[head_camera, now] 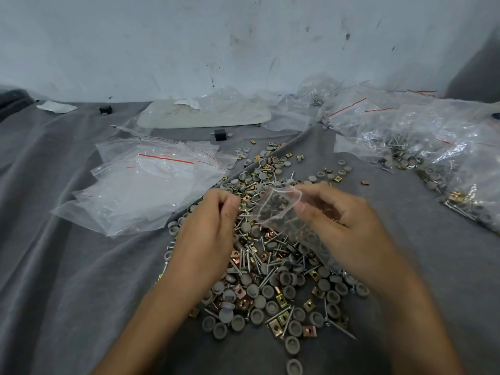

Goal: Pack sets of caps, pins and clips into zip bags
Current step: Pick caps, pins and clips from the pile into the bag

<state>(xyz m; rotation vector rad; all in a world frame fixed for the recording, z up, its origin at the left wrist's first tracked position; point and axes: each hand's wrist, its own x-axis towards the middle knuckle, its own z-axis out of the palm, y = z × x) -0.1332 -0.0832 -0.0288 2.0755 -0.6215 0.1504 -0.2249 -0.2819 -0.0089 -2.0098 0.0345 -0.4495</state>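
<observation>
Right hand (349,220): thumb and fingers pinch the upper edge of a small zip bag (278,209) and hold it up above the heap.
Left hand (211,226): fingers curled, tips bunched together just beside the bag's mouth; whether they pinch anything small cannot be told, as the frame is blurred there.
Zip bag in hand: clear and tilted, with its open mouth towards the left hand; dark and grey parts show through the plastic, too blurred to sort.
Heap (270,288): loose parts spread under and between both hands, reaching from near the bottom edge to past the fingertips.
Caps (293,328): round and grey, many lying hollow side up.
Clips (276,324): small square metal pieces, brass and copper coloured, mixed among the caps.
Pins (278,312): slim silver threaded shafts, lying every way through the heap.
Empty bags (146,190): a loose stack of flat clear zip bags with red seal lines, left of the heap and touching its edge.
Filled bags (433,147): a crumpled mound of clear bags holding the same parts, on the far right.
Pale board (203,115): flat, under clear plastic, near the wall (216,36).
Black block (219,134): small, just in front of the board.
Grey cloth (67,266): wrinkled, lying under everything.
</observation>
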